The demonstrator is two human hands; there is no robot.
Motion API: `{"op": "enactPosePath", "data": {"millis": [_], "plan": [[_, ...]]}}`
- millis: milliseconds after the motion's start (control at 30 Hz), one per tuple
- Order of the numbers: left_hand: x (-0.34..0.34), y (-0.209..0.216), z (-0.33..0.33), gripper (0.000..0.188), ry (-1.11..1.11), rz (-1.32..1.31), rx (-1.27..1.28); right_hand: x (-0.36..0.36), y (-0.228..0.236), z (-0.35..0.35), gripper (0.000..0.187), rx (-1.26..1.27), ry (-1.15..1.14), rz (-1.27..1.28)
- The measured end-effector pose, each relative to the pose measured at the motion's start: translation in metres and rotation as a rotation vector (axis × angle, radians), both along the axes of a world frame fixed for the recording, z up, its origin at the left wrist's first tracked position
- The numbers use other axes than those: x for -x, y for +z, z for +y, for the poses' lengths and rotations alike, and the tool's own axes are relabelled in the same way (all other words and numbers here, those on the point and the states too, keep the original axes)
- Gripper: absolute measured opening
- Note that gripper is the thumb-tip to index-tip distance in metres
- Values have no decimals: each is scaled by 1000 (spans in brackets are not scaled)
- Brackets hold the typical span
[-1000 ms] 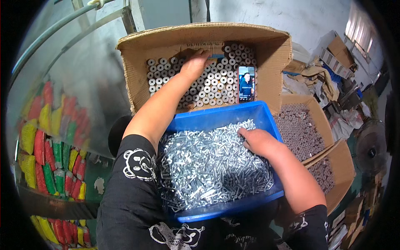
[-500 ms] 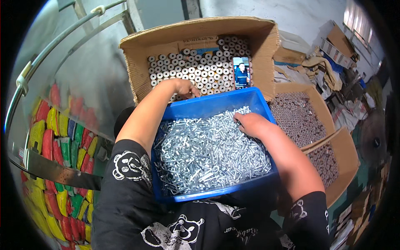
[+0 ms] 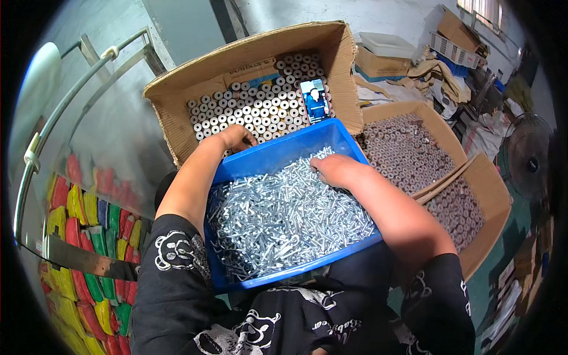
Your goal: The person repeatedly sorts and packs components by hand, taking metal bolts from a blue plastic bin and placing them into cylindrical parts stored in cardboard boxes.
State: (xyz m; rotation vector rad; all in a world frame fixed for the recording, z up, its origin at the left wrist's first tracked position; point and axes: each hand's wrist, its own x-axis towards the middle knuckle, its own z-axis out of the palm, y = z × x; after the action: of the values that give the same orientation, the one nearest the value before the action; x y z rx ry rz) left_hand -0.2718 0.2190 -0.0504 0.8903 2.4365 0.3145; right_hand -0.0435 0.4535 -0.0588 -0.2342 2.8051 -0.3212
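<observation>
Plainly, the red, yellow and green bundles (image 3: pixel 89 236) piled at left stand apart from the work. Next, the left hand (image 3: pixel 239 138) curls just beyond the far rim of the blue bin (image 3: pixel 284 152), beside pale ring-ended cylinders (image 3: pixel 264 112) in an open carton (image 3: pixel 189 83); whether its grip holds one, I cannot tell. The bin sits close, presumably so its loose slim metal pieces (image 3: pixel 284 213) lie within easy reach. A phone (image 3: pixel 315 100) leans screen outward, likely for viewing. At right, the right hand (image 3: pixel 337 170) bends its fingers against the metal pieces, its grip's contents hidden; a second carton (image 3: pixel 485 198) holds duller cylinders (image 3: pixel 408 148).
</observation>
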Motion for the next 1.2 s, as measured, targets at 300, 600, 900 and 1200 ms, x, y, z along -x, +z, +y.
{"op": "enactPosePath", "data": {"millis": [300,600,900,1200], "plan": [[41,-29,-21,26,-281,143,60,4,6,-7,33,-20,19,-19],[30,-31,-1,27,-238,234,232,1,9,-4,36,-23,3,-45],[31,-31,-6,24,-387,513,-21,8,0,-7,30,-66,36,176],[-25,13,-4,26,-104,476,-150,6,-12,-2,32,-262,80,179]]}}
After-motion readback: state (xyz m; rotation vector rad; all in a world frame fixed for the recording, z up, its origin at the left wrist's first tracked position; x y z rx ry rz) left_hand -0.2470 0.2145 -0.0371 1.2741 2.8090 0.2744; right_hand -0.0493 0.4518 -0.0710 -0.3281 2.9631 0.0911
